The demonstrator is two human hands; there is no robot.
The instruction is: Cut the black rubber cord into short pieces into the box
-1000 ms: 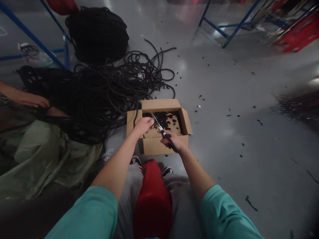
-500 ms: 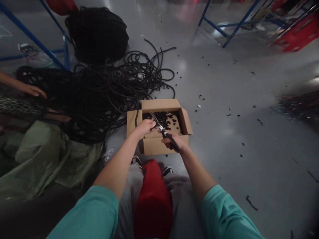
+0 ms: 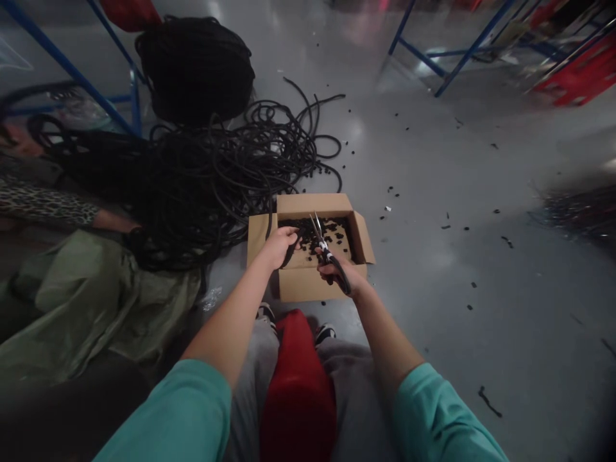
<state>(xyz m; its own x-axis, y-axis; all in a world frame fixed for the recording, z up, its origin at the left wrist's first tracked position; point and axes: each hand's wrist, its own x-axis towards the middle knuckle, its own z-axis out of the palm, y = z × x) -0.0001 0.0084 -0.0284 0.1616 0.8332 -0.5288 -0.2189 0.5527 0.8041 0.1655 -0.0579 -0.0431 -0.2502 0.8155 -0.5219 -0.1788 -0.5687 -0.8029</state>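
Observation:
My left hand [image 3: 280, 248] is closed on a black cord [image 3: 289, 253], over the left side of an open cardboard box [image 3: 315, 284]. My right hand [image 3: 347, 274] grips scissors [image 3: 328, 254] with black handles. Their blades are slightly parted and point away from me above the box, apart from my left hand. Short black cord pieces [image 3: 339, 236] lie scattered on the box bottom. A length of cord drapes over the box's left flap, coming from the large tangled pile [image 3: 226, 154] behind it.
A big black coil [image 3: 195, 70] stands at the back left beside a blue metal frame [image 3: 135, 106]. Another person's forearm [image 3: 115, 220] reaches in from the left, above a green sheet [image 3: 96, 295]. Black scraps dot the grey floor. Something red [image 3: 298, 385] is between my legs.
The scissors have moved right, away from my left hand, and their blades are wider apart. The other person's upper hand has drawn back left. The whole view has shifted slightly.

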